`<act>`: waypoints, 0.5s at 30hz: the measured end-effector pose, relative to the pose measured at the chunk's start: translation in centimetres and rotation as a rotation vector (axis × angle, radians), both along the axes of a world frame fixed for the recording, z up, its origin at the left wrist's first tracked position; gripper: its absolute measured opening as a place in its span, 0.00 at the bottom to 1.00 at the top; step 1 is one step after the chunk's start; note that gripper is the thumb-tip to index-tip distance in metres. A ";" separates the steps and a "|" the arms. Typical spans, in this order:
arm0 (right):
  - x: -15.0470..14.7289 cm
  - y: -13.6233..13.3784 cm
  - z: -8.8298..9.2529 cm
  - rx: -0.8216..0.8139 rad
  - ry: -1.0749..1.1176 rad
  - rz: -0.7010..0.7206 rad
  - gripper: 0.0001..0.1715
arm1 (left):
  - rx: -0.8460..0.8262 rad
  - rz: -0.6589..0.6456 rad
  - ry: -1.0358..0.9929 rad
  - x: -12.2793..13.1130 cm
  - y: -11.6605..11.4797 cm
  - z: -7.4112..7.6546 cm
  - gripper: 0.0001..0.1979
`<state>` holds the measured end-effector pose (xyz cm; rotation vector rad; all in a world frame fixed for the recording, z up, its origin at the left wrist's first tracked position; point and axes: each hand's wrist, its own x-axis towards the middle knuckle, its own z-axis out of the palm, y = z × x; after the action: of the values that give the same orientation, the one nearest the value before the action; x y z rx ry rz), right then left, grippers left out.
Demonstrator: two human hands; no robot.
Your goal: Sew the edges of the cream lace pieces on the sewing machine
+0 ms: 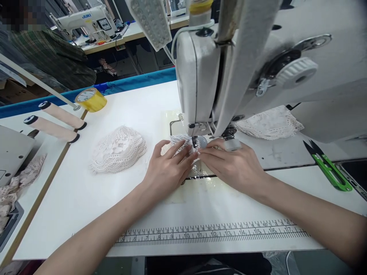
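Observation:
A small piece of white lace (180, 139) lies under the presser foot (195, 142) of the white sewing machine (197, 76). My left hand (169, 164) rests on the lace from the left, its fingers spread over it. From the right, my right hand (236, 164) reaches the lace edge beside the needle, fingers pressed together; thumb and fingertips partly hide the fabric there. A pile of lace pieces (119, 149) sits on the table left of my left hand. More lace (271, 123) lies behind my right hand, under the machine arm.
Green thread snips (332, 168) lie at the right. Yellow tape (91, 100) and two thread cones (54, 128) are at the back left. A printed ruler (200, 235) runs along the front edge. Beyond the table are a person in a plaid shirt (51, 57) and another machine (88, 23).

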<state>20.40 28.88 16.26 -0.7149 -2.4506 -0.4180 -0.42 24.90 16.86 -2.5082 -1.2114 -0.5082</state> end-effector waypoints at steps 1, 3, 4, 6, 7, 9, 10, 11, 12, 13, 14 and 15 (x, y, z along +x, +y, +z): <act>0.0 0.1 0.0 0.002 -0.001 -0.007 0.13 | 0.000 0.004 -0.002 0.0 0.2 -0.1 0.13; -0.1 0.2 0.0 -0.004 -0.016 -0.027 0.14 | -0.009 0.016 0.001 -0.1 0.4 -0.1 0.13; -0.1 0.3 0.0 -0.006 -0.019 -0.035 0.14 | -0.015 0.024 0.003 -0.1 0.4 -0.1 0.13; -0.1 0.2 0.0 -0.007 -0.009 -0.039 0.12 | -0.023 0.037 0.002 0.0 0.3 -0.1 0.14; -0.1 0.2 0.0 -0.009 0.000 -0.035 0.11 | -0.021 0.035 -0.001 0.0 0.1 0.0 0.15; -0.1 0.0 0.0 -0.006 0.018 -0.017 0.10 | -0.011 0.010 -0.008 0.1 -0.4 0.1 0.16; -0.1 -0.1 0.1 -0.004 0.021 -0.008 0.09 | -0.005 -0.009 -0.011 0.1 -0.7 0.1 0.16; -0.1 -0.2 0.1 -0.005 0.021 0.001 0.09 | -0.001 -0.025 -0.014 0.1 -1.0 0.1 0.15; -0.1 -0.3 0.1 -0.003 0.020 0.008 0.08 | 0.001 -0.037 -0.016 0.1 -1.2 0.1 0.15; -0.1 -0.4 0.1 -0.002 0.021 0.012 0.08 | 0.002 -0.043 -0.018 0.2 -1.3 0.2 0.15; 0.0 -0.5 0.1 0.001 0.025 0.013 0.08 | 0.001 -0.043 -0.021 0.2 -1.4 0.2 0.14; 0.0 -0.5 0.1 0.001 0.030 0.013 0.09 | 0.001 -0.043 -0.022 0.2 -1.4 0.2 0.14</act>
<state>20.37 28.38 16.34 -0.6993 -2.4256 -0.4012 -0.23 23.47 17.06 -2.5396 -1.1671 -0.5480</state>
